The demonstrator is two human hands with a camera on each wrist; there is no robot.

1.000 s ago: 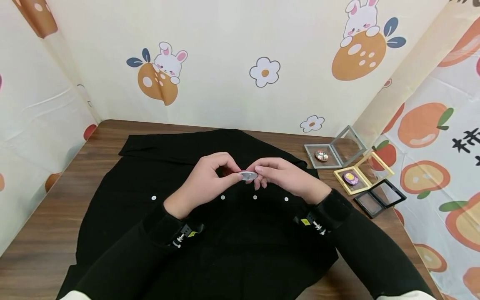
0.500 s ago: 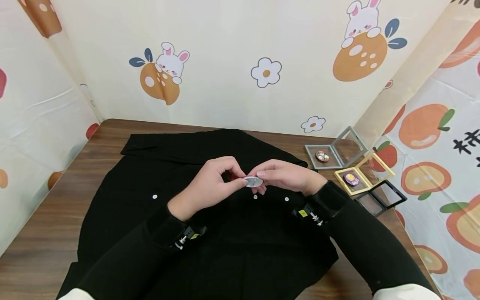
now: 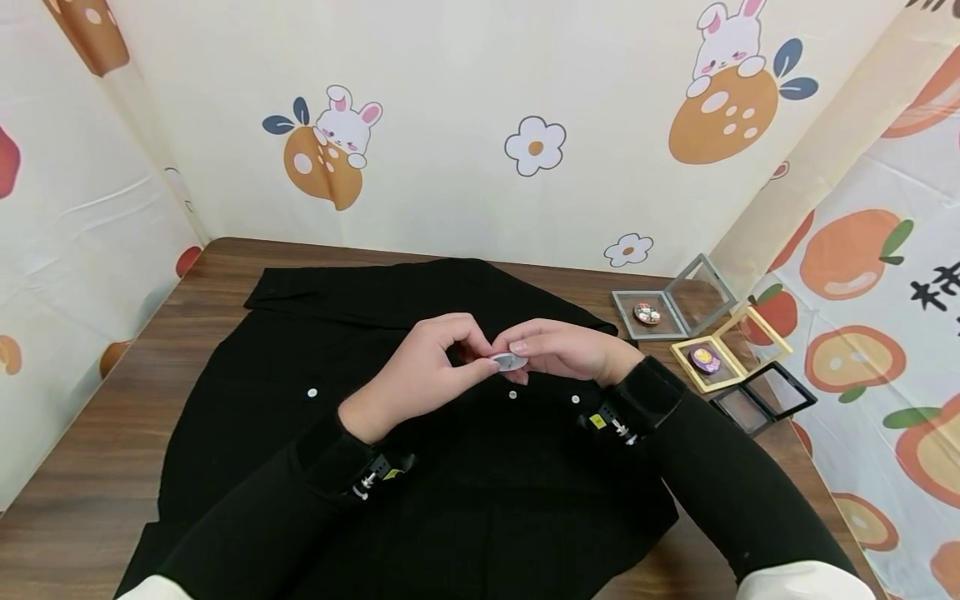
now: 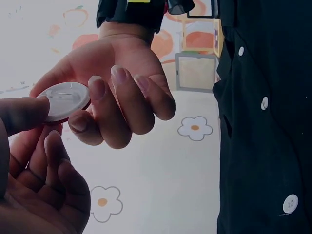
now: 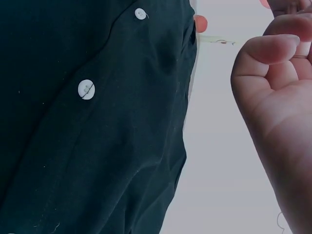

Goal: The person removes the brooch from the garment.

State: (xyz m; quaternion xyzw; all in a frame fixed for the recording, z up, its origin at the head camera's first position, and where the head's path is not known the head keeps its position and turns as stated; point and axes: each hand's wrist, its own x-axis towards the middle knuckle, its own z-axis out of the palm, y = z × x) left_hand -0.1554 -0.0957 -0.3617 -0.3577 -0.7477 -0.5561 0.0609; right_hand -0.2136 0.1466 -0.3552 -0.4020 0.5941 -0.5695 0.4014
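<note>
A round pin-back badge [image 3: 510, 362] is held between both hands above a black shirt [image 3: 360, 350] laid out on the table. Its pale back with a metal pin [image 4: 63, 94] shows in the left wrist view; the front is hidden. My left hand [image 3: 438, 362] pinches the badge's left edge between thumb and fingers. At its right edge, my right hand [image 3: 566, 348] pinches it, and several of that hand's fingers curl loosely beneath in the left wrist view. White buttons [image 5: 86, 89] run along the shirt, below the hands. The badge is out of sight in the right wrist view.
At the table's right side stand three open cases: a grey case [image 3: 626, 333] with a round badge [image 3: 647, 314], a yellow case [image 3: 684, 360] with a purple badge [image 3: 705, 360], and a black case [image 3: 752, 429]. A patterned curtain [image 3: 450, 183] surrounds the wooden table [image 3: 82, 442].
Both hands have moved slightly right and toward the person with the badge, which both still pinch. The right wrist has come a little inward. The shirt and cases stay in place.
</note>
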